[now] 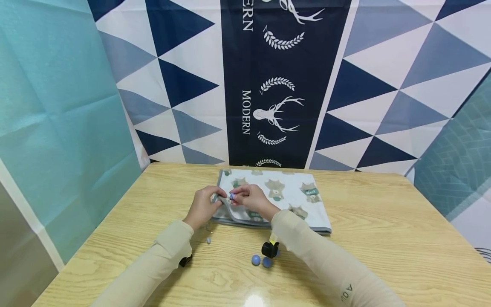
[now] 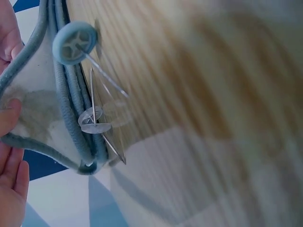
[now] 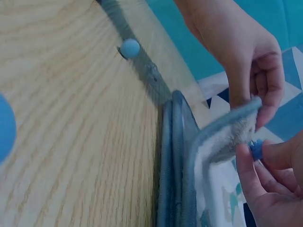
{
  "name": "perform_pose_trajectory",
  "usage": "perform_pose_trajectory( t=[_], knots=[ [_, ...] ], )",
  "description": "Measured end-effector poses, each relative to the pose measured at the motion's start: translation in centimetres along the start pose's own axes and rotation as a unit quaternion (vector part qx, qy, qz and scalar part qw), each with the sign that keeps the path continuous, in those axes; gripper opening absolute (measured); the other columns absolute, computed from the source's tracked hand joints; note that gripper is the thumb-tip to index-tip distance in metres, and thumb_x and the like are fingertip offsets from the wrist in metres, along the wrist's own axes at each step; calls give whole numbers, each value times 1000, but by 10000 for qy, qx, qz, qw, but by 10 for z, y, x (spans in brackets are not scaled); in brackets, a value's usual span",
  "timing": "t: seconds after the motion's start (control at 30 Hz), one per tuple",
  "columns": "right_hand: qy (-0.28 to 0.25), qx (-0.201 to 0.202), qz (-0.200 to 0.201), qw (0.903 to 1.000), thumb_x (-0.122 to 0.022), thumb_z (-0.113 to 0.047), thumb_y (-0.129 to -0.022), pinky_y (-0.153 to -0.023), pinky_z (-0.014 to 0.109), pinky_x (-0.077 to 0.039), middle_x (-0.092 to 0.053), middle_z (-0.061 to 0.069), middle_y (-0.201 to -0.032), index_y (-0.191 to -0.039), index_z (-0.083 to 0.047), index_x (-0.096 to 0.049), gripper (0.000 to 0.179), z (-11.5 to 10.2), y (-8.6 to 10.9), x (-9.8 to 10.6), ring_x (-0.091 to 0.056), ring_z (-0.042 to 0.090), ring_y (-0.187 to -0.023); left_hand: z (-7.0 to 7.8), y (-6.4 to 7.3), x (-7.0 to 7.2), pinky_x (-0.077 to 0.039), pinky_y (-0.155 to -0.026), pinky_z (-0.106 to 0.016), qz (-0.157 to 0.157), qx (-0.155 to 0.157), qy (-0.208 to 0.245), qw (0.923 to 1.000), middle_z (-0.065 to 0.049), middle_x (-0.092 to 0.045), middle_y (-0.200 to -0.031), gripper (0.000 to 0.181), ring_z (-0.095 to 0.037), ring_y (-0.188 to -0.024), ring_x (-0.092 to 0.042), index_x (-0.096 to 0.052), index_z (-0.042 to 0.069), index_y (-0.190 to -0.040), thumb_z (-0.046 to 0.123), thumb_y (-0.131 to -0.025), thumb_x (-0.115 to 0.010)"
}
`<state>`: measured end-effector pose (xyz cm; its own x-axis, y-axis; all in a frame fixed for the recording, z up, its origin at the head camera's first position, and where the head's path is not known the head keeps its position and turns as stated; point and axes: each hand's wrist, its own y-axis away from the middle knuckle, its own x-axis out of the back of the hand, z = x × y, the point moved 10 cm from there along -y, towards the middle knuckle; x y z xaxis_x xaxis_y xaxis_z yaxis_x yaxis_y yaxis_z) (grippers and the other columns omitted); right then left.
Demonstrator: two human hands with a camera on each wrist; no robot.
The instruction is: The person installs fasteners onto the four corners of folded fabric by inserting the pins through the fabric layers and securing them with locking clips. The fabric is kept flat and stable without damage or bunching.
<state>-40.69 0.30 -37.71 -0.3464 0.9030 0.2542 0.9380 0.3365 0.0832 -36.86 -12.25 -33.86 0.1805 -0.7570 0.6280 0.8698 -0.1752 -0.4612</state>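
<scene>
A folded white blanket [image 1: 284, 187] with a bear print and grey-blue piping lies on the table. At its near left corner, my left hand [image 1: 204, 207] pinches the raised edge between thumb and fingers. Close beside that edge, my right hand [image 1: 251, 198] holds a small blue fastener piece [image 3: 256, 149] between thumb and fingertip. On the wood near the left wrist lies a pale blue round-headed pin [image 2: 75, 42], its needle pointing out. Next to it are clear-based pins [image 2: 94, 124] with bare points.
Blue round caps [image 1: 255, 259] sit on the wooden table [image 1: 368, 238] beneath the right forearm, one partly hidden behind the black wrist camera [image 1: 270, 250]. A patterned curtain [image 1: 184, 85] hangs behind the table's far edge.
</scene>
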Motion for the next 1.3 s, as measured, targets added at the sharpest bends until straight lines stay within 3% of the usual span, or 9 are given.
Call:
perform_pose_trajectory(
  t=[0.27,0.4,0.6,0.7,0.9,1.03,1.3],
  knots=[
    [113,14,144,9998,-61,-4,-92,-82,34,-59,-71,22,-100,-113,3,-67,23,-5,3,-1,-73,20,-84,4,-1,3,-55,-86,-43,-35,-165,-121,9998,-6,-72,-93,17,-22,-94,-68,-71,9,-89,-5,-80,-70],
    [546,111,318,9979,-66,-13,-90,-79,31,-59,-72,18,-103,-115,-2,-67,27,-6,6,1,-72,21,-87,5,-3,6,-55,-83,-43,-22,-201,-137,9997,-6,-73,-90,14,-22,-90,-68,-71,8,-87,-4,-79,-72],
    [1751,685,808,9788,-74,-27,-84,-68,23,-54,-73,8,-92,-100,-8,-69,26,-21,11,7,-67,14,-80,6,-9,9,-55,-82,-44,-106,-185,-137,9997,-8,-73,-87,10,-22,-87,-68,-71,6,-85,-2,-80,-72],
    [1967,973,730,9729,-79,-26,-79,-67,21,-52,-70,6,-86,-92,-8,-68,25,-30,13,4,-64,11,-74,6,-13,10,-55,-84,-45,-176,-151,-119,9997,-8,-73,-87,8,-23,-88,-68,-71,6,-86,-1,-82,-70],
    [2099,1280,419,9684,-80,-19,-78,-65,20,-54,-72,7,-84,-91,-6,-69,21,-37,14,-9,-64,9,-70,6,-13,10,-55,-84,-47,-252,-46,-143,9996,-9,-73,-87,7,-25,-89,-68,-71,6,-86,0,-84,-70],
    [2061,1180,414,9705,-76,-16,-81,-63,20,-53,-73,8,-83,-90,-7,-71,14,-34,12,-10,-64,9,-69,3,-12,10,-54,-86,-47,-256,24,-223,9994,-10,-74,-92,8,-26,-93,-68,-71,4,-91,3,-83,-72],
    [2025,1024,518,9725,-75,-14,-82,-63,20,-52,-73,7,-81,-88,-7,-73,10,-29,9,-3,-64,8,-69,-1,-7,13,-50,-98,-47,-368,290,-292,9985,-14,-70,-113,28,-30,-113,-63,-68,5,-111,11,-84,-73]
  ],
)
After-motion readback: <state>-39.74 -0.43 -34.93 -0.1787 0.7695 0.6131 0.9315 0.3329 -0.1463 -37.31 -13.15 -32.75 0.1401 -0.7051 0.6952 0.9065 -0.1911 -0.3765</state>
